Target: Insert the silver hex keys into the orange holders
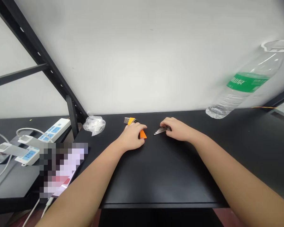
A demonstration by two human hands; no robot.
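Holder point(132, 121) left of keys point(161, 130)

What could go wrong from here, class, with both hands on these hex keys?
1. The loose hex keys under the right hand could scatter across the black table.
2. The left hand covers the orange holder, so it might slide.
3. The water bottle nearby could get knocked over.

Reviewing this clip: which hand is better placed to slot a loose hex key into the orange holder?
Right, probably. The right hand already rests on the loose hex keys, their tips pointing toward the orange holder. The left hand covers that holder, steadying it on the black table.
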